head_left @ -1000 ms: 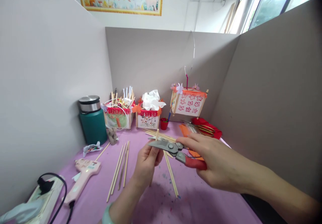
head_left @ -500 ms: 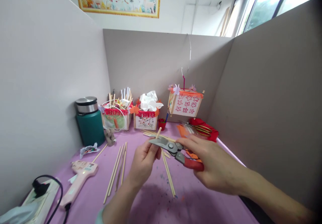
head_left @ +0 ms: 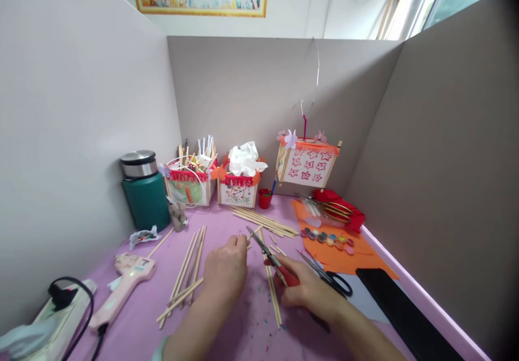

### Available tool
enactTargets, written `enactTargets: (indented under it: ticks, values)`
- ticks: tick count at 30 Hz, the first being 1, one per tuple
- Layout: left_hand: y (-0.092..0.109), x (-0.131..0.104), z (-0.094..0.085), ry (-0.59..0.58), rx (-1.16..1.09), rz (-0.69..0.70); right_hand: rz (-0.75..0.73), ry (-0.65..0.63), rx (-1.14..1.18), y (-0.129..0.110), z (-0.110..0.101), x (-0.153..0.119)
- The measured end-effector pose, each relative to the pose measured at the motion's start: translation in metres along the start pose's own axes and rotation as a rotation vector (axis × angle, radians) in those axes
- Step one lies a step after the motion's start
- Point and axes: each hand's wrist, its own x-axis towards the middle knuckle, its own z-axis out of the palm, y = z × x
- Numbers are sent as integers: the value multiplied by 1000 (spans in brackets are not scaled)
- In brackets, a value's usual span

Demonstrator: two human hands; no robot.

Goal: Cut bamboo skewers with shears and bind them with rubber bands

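My left hand [head_left: 226,268], seen from its back, is closed around a thin wooden stick [head_left: 178,300]. One end slants out low on the left, over other sticks, and a short part shows beyond my fingers. In my right hand [head_left: 302,286] are red-handled pruning shears [head_left: 265,248], their grey blades pointing up and left beside the stick's far part. Whether the blades touch the stick I cannot tell. Below the shears lie two long sticks [head_left: 272,291]; several loose sticks [head_left: 184,263] lie left of my left hand.
A pink glue gun [head_left: 125,282], power strip [head_left: 77,318] and green flask [head_left: 146,199] stand left. Behind are decorated boxes [head_left: 238,192], a stick pile [head_left: 265,221] and a hanging lantern [head_left: 308,165]. Right are black scissors [head_left: 338,284], paint pots [head_left: 326,238] and a black slab [head_left: 399,307].
Both hands have come down towards the table. The stick, upright between the blades before, now slants low across my left hand. More of the table's right side shows.
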Motion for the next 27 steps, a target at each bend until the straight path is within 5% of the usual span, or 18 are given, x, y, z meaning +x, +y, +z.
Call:
enactTargets:
  ticks: [16,27]
  values:
    - [-10,4,-9,-114,-359,-69,-25,-60,125,20,-2,-1]
    - [-6,2,-6,-117,-135,-108,-13,-61,80,27,-2,8]
